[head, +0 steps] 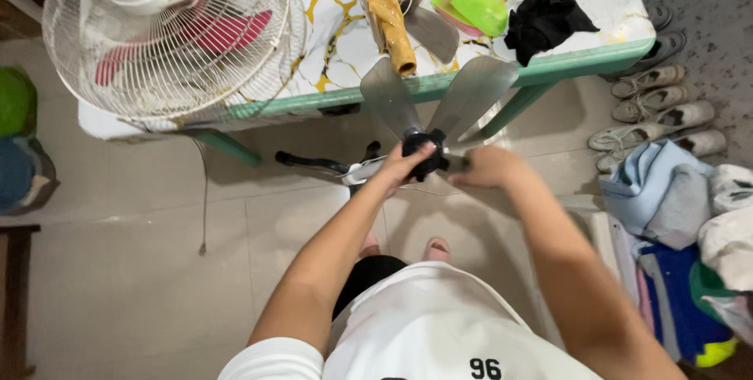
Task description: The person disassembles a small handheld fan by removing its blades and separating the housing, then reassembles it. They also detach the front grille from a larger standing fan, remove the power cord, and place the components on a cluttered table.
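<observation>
The left hand (401, 164) grips the black hub of the grey fan blade (427, 117), fingers wrapped shut around it, held in the air just below the counter's (565, 62) near edge. The right hand (486, 168) seems to pinch one blade's base, though blur hides its fingers. Handling step; steady both hands next.

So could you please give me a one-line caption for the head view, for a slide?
Both hands, left and right, hold a grey fan blade by its black hub, near a fan cage on a table.
</observation>
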